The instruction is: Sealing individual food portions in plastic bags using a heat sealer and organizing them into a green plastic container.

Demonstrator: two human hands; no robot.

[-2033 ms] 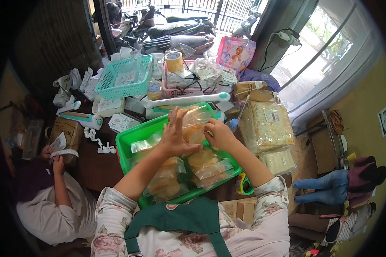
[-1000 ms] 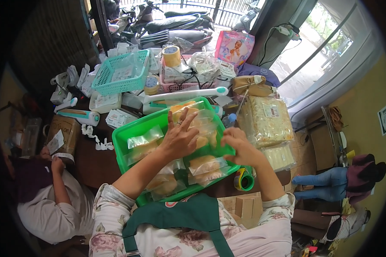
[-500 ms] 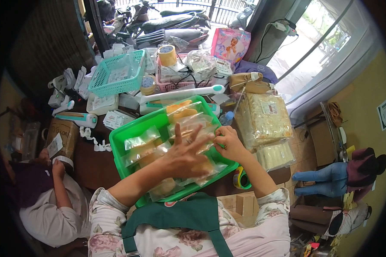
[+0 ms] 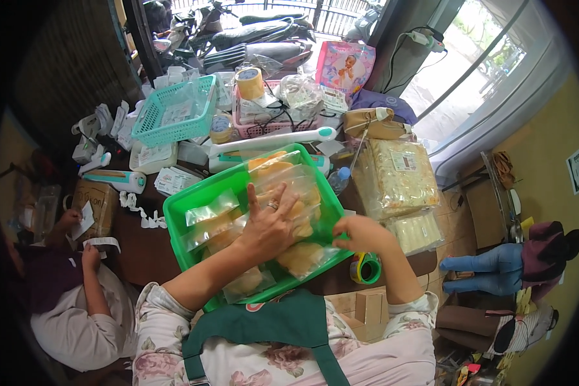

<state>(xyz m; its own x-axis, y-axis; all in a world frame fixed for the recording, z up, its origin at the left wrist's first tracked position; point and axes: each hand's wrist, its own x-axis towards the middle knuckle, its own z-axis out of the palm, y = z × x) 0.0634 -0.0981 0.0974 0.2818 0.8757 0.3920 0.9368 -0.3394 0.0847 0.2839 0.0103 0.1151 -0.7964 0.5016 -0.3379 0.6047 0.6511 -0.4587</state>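
Note:
My left hand (image 4: 271, 222) lies with spread fingers on clear plastic packets of flat yellow-orange food (image 4: 303, 204), inside a green plastic tub (image 4: 175, 224). A ring is on one finger. My right hand (image 4: 361, 233) is over the tub's right rim, fingers loosely bent and apart, with nothing seen between them. Another packet (image 4: 301, 258) lies below my left hand, and further packets (image 4: 211, 226) fill the tub's left side. A small pale scrap (image 4: 349, 213) shows just beyond my right hand; what it is I cannot make out.
Large bags of pale flat food (image 4: 392, 177) are stacked right of the tub. A tape roll (image 4: 365, 268) sits by its near right corner. Beyond are a bottle (image 4: 339, 179), white-green sealers (image 4: 273, 141) and a turquoise basket (image 4: 175, 109). At left, a person (image 4: 77, 276) handles a paper strip.
My left hand has settled lower onto the packets. My right hand has drawn away from the packets to the right and nearer me, its fingers loosening.

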